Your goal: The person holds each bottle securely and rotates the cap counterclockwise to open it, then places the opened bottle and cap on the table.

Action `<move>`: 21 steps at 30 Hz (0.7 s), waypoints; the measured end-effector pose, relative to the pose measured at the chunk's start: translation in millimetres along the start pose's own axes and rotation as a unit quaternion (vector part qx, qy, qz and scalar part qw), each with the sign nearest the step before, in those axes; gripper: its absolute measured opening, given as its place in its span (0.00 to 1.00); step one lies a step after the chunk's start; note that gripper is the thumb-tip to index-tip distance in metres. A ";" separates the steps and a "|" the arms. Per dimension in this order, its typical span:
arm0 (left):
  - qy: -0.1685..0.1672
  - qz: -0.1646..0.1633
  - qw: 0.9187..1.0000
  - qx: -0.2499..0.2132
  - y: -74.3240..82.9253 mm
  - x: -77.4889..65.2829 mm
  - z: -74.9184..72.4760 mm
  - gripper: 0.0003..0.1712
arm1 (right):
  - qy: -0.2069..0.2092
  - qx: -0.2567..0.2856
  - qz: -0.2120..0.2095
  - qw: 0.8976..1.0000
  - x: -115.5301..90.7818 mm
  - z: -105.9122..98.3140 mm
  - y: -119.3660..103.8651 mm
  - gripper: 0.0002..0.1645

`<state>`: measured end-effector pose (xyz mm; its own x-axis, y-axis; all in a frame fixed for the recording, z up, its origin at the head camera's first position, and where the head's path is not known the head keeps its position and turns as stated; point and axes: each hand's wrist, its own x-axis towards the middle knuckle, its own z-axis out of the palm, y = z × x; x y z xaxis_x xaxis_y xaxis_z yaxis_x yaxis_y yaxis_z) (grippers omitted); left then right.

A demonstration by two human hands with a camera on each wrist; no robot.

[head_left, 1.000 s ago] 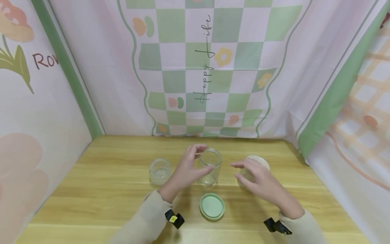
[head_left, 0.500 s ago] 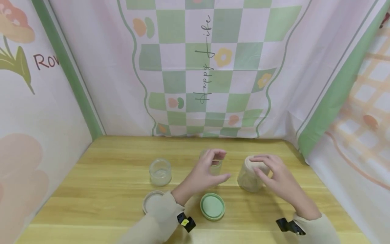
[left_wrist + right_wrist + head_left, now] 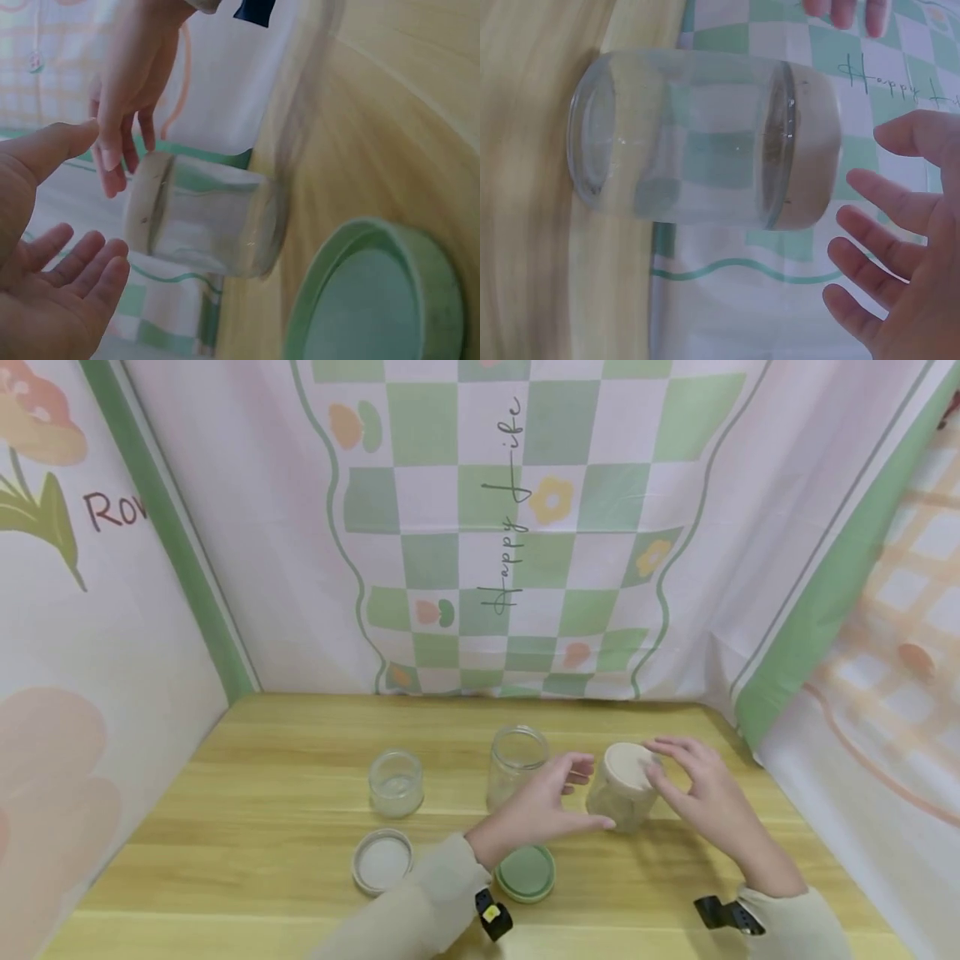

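Note:
A clear glass jar with a cream lid (image 3: 626, 785) stands upright on the right of the table. On its left side my left hand (image 3: 551, 802) is spread, thumb apart from the fingers, holding nothing. My right hand (image 3: 705, 793) is at the jar's right, fingers relaxed around the level of the lid (image 3: 810, 146). In the right wrist view a gap shows between those fingertips and the lid. Behind my left hand stands an uncovered glass jar (image 3: 517, 752), its lower part partly hidden. A green lid (image 3: 527, 872) lies below my left wrist, inner side up.
A shorter open glass jar (image 3: 396, 785) stands on the left of the wooden table (image 3: 247, 827). In front of it lies a cream lid (image 3: 382, 860), near my left sleeve. A patterned curtain (image 3: 495, 552) hangs along the table's back edge.
My left hand has moved right, from the uncovered middle jar across toward the lidded jar. My right hand has shifted right, from in front of that jar to its right side.

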<state>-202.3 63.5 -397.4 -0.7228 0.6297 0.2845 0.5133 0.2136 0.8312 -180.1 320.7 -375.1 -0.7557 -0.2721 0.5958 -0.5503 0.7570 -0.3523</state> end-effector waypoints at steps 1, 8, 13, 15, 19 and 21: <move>0.000 -0.011 1.000 -0.002 -2.0 1.7 4.1 0.47 | -0.003 0.000 0.003 1.000 -0.4 0.6 0.6 0.21; 0.035 -0.065 0.997 0.010 -14.8 14.7 31.1 0.44 | -0.027 -0.001 0.031 0.999 -1.9 4.9 6.0 0.26; 0.060 -0.106 0.992 0.038 -16.7 19.7 42.0 0.44 | -0.047 0.003 0.055 0.997 -2.6 5.2 7.8 0.28; 0.068 -0.123 0.990 0.031 -17.1 21.4 44.8 0.43 | -0.055 0.002 0.064 0.996 -2.2 5.2 7.8 0.30; 0.086 -0.143 0.986 0.004 -19.5 24.2 50.2 0.41 | -0.080 0.000 0.089 0.993 -0.5 5.5 7.5 0.33; 0.098 -0.145 0.985 -0.007 -21.7 25.7 53.3 0.40 | -0.092 -0.005 0.103 0.990 1.1 5.9 7.3 0.36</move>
<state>-207.4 114.8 -433.5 -0.9139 0.3879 0.1195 0.2665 0.3516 0.8974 -187.0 322.4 -381.3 -0.9041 -0.2139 0.3698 -0.3744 0.8138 -0.4445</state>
